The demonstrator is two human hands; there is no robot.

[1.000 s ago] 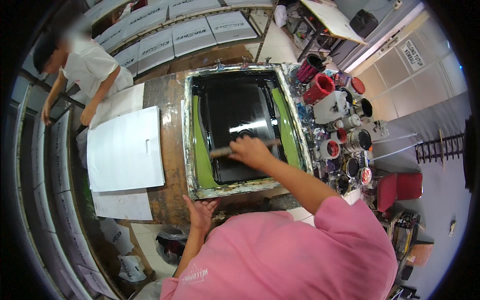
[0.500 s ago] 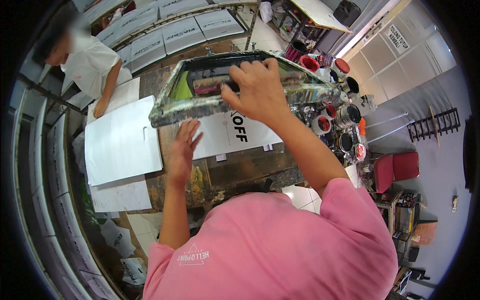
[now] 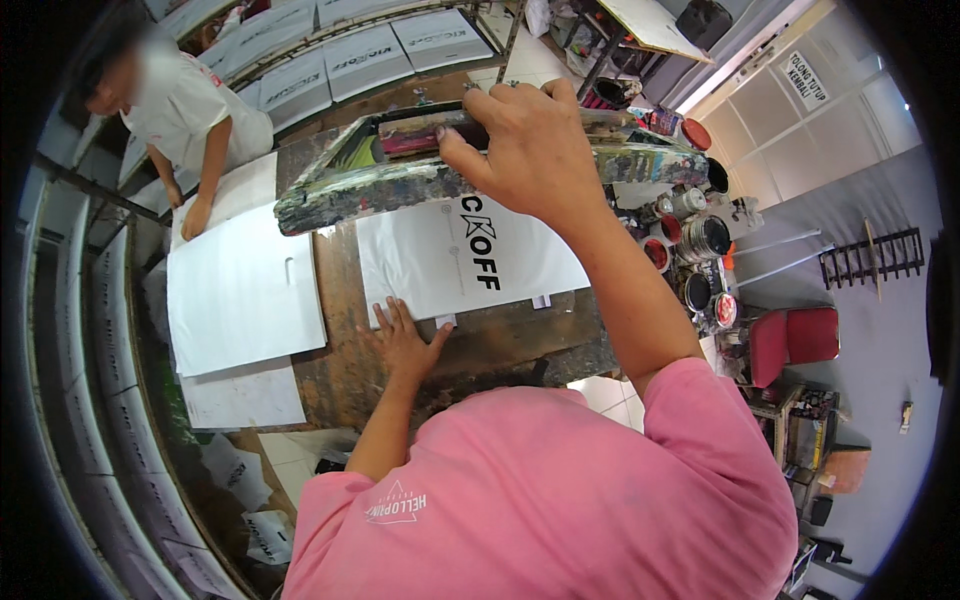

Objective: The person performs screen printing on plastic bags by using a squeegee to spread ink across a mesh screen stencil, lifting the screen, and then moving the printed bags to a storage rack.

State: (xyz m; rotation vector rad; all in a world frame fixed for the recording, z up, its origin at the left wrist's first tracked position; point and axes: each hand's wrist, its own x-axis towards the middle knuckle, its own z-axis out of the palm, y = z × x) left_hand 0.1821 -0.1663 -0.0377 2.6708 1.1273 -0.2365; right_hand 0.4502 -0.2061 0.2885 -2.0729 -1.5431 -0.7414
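A paint-crusted screen printing frame [image 3: 370, 196] is tilted up over the table, its near edge raised. My right hand [image 3: 540, 150] reaches over that edge with its fingers curled round the wooden handle of a squeegee [image 3: 410, 135] lying inside the frame. Whether its palm also bears on the frame is hidden. Below lies a flat white bag [image 3: 410, 265] with black printed letters, its far part covered by the frame. My left hand [image 3: 408, 345] is open, fingers spread, with fingertips on the bag's near left corner beside a small pale tab [image 3: 445, 321].
A stack of white bags [image 3: 245, 290] lies on the stained table [image 3: 340, 370] at left, where a co-worker's hand [image 3: 197, 218] touches its far edge. Paint cans [image 3: 705, 237] crowd the right side. Racks with printed bags [image 3: 370, 58] stand behind and at left.
The frame's near edge has risen with my right hand, uncovering more of the bag. My left hand has come nearer to me and onto the bag's corner. The co-worker's second hand now shows.
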